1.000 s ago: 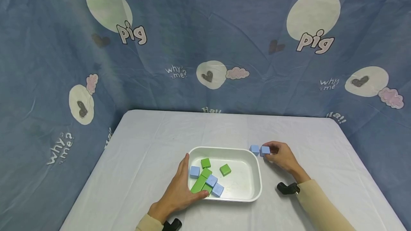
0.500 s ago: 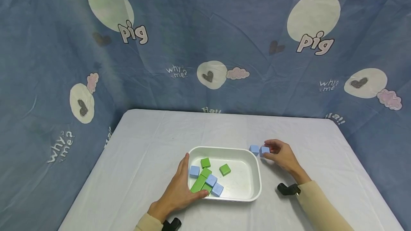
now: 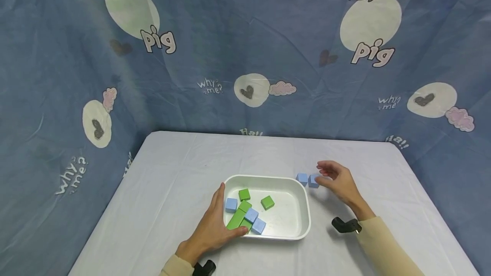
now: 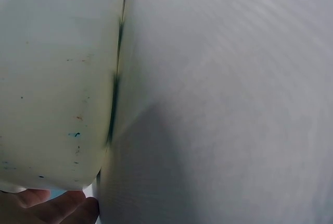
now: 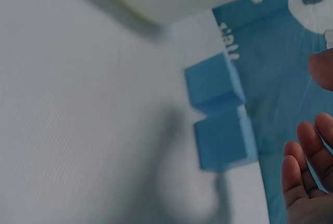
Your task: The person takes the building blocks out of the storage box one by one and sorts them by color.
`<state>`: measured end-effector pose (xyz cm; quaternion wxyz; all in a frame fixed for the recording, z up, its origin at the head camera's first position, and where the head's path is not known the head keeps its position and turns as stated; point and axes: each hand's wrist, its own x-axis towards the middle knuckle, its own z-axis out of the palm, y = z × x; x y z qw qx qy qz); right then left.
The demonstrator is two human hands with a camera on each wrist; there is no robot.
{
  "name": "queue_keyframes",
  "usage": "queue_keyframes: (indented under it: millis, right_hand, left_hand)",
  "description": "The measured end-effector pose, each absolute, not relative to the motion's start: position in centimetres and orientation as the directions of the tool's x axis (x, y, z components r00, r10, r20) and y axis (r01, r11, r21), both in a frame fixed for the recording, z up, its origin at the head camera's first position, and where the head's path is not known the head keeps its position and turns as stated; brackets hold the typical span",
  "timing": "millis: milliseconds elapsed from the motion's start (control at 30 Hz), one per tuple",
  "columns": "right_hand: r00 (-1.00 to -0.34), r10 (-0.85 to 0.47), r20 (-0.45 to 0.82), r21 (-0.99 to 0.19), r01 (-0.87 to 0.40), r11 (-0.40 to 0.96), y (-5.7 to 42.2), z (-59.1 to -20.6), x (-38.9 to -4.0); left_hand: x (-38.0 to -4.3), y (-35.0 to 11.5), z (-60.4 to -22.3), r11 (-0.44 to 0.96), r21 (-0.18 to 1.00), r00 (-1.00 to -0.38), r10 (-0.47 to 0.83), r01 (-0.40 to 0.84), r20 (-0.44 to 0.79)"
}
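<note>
My left hand (image 3: 210,230) grips the left end of a white tray (image 3: 297,229), its thumb on the near rim and fingers along the left wall. In the left wrist view its fingertips (image 4: 57,206) touch the tray's end. Green blocks (image 3: 267,202) and blue cubes (image 3: 258,226) lie inside, mostly on the left. By the tray's far right corner, two more blue cubes sit on the table, the left one (image 3: 301,179) and the right one (image 3: 313,181). My right hand (image 3: 341,184) hovers just right of them, fingers parted and holding nothing. The right wrist view shows it apart from the cubes.
A white cloth covers the table (image 3: 215,152). Behind it hangs a blue printed curtain (image 3: 184,110). Each wrist carries a black camera mount, one of them a right mount (image 3: 345,225) low over the table.
My right hand has let go of the right-hand blue cube and risen slightly away, its fingers spreading. That cube now stands a little closer to the other. The left hand and tray stay put.
</note>
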<state>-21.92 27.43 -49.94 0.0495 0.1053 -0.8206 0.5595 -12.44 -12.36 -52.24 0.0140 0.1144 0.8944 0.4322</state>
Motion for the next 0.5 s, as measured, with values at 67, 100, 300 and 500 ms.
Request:
queue_keyframes:
  millis: [67,100,300,500]
  right_hand:
    - [-0.97,-0.13,0.205,-0.917,-0.237,0.322,27.0,-49.6,-22.0]
    - [-0.968,-0.136,0.211,-0.919,-0.244,0.31,26.9,-49.4,-22.0]
    - [-0.951,-0.184,0.248,-0.906,-0.295,0.303,25.9,-48.4,-22.1]
    - [-0.932,-0.235,0.275,-0.897,-0.337,0.286,24.5,-46.9,-21.7]
  left_hand:
    - [-12.4,-12.4,-52.3,0.601,0.777,-0.975,0.213,0.187,0.07]
    - [-12.4,-12.3,-52.3,0.601,0.778,-0.975,0.211,0.184,0.067]
    - [-12.4,-12.4,-52.3,0.605,0.775,-0.975,0.212,0.181,0.062]
    - [-12.4,-12.4,-52.2,0.606,0.773,-0.974,0.216,0.191,0.071]
